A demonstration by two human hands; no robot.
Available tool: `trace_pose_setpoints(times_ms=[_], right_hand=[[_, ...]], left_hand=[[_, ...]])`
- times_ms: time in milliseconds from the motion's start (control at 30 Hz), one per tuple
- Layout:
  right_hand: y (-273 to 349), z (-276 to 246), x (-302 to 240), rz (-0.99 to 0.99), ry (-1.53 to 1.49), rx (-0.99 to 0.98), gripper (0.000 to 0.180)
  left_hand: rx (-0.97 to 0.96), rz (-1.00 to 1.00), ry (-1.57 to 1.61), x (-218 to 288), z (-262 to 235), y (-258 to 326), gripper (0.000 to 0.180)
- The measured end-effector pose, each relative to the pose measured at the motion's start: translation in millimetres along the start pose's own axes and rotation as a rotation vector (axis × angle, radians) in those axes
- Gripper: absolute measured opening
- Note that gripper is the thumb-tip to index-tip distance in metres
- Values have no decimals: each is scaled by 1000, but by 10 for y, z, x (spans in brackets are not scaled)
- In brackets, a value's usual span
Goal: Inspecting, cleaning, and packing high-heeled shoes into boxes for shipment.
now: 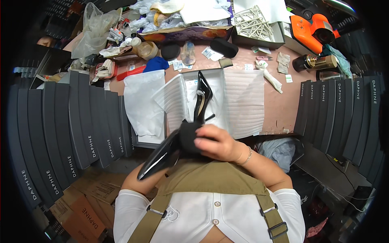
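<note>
A glossy black pointed shoe [159,157] is held in front of my apron, its toe toward the lower left. My right hand [216,141] has its fingers curled around a dark, soft-looking pad [189,137], pressed against the back part of that shoe. Behind the shoe my left forearm [139,180] comes up; the shoe and pad hide the left hand and its fingers. Another black pointed high-heeled shoe [204,95] lies in an open grey shoebox [220,72], toe away from me. White tissue paper [144,103] and ribbed translucent wrapping [243,101] spread out beside the box.
Dark shoeboxes [79,121] stand in rows on the left, with more boxes [340,117] on the right. At the back are a tray of pale sticks [253,24], an orange device [312,32] and dark pads [223,47]. Cardboard [87,212] lies below left.
</note>
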State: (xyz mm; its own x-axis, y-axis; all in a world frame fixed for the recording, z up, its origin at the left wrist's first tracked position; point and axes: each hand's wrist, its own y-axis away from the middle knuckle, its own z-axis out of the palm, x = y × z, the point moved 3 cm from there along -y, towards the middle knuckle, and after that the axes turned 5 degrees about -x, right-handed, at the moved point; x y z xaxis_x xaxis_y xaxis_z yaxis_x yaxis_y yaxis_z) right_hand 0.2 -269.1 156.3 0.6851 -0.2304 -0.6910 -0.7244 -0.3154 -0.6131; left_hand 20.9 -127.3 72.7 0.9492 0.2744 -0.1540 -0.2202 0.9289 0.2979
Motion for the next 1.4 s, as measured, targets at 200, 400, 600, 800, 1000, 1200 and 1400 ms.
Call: trace_pose_setpoints(times_ms=[200,400,600,800,1000,1200,1400], right_hand=[[-252,-412,282,258,286,206,48],[393,-172,497,840,-80,47,32],[49,349,286,396,194,-161,35],[-193,936,316,407,237,-466,19],[42,-232,255,702,56,-304,23],[108,-862,358,710,546,-150,94],[522,-428,418,772,-112,114,60]], left_hand=[[80,282,-240,267,-123,35,46],[162,620,-51,426,-501,383,58],[278,768,138,394,-801,519,50],[616,744,-595,322,-393,643,44],[416,700,-80,538,-684,511,65],[421,365,-31,115,-321,-233,62],[314,-32,-1305,18,-217,-368,70]])
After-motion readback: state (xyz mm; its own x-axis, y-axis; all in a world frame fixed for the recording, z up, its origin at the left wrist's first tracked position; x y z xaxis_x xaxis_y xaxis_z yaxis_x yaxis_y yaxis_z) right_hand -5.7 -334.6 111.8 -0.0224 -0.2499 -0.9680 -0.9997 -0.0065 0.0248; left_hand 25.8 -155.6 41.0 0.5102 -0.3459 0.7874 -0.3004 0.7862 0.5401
